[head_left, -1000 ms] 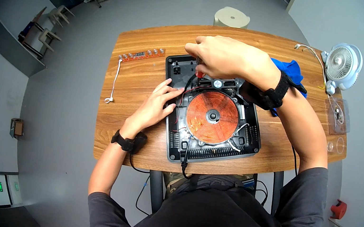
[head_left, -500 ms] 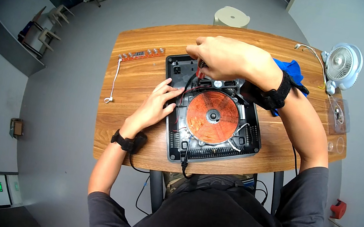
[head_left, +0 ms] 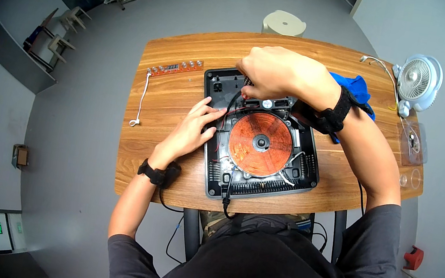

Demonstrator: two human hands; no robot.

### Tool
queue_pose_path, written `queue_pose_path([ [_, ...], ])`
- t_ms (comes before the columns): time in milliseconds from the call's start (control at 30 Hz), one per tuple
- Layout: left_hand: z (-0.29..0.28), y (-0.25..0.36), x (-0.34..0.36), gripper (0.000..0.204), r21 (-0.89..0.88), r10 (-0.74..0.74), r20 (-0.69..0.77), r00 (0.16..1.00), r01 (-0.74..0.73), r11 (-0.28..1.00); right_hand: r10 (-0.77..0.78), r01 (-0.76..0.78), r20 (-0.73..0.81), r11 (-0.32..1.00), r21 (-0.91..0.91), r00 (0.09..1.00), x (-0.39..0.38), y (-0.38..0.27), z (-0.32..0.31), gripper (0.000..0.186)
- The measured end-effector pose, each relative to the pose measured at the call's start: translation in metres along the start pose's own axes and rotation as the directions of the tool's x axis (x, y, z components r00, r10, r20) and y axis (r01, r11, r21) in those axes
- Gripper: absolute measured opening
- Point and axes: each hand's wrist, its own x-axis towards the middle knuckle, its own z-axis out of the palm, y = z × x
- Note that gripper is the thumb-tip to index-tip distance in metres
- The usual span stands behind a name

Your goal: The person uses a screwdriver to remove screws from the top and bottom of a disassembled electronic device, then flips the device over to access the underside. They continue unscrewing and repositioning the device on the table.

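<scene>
An opened induction cooker [head_left: 305,173] lies on the wooden table in front of me, its round copper coil [head_left: 260,143] showing in the black base. Above its far part, by the fan housing [head_left: 267,104], my right hand [head_left: 280,75] is closed around a screwdriver [head_left: 246,92] with a red and black handle. Most of the handle is hidden by the fingers, and I cannot make out its tip. My left hand [head_left: 190,130] rests with fingers spread on the cooker's left edge, next to thin red and black wires.
At the far left lies an orange circuit board strip [head_left: 178,68] with a white cable [head_left: 142,99]. A blue cloth [head_left: 353,89] sits beyond my right wrist. A small white fan [head_left: 417,80] and a clear plastic tray [head_left: 413,144] are at the right edge.
My right hand has turned and shifted slightly right, so its fingers now cover more of the screwdriver handle. The left hand keeps its place on the cooker.
</scene>
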Motion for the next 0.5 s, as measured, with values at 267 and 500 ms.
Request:
queue_pose_path([
  [267, 0.001, -0.001, 0.000, 0.056, -0.005, 0.008, -0.010, 1.000, -0.008, 1.000, 0.013, -0.013, -0.016, 1.000, 0.002, 1.000, 0.006, -0.008, 0.002, 0.039],
  [500, -0.002, 0.005, 0.000, 0.055, -0.011, -0.008, -0.024, 1.000, 0.008, 1.000, 0.023, -0.010, -0.147, 0.996, 0.088, 0.989, -0.010, 0.003, -0.005, 0.044],
])
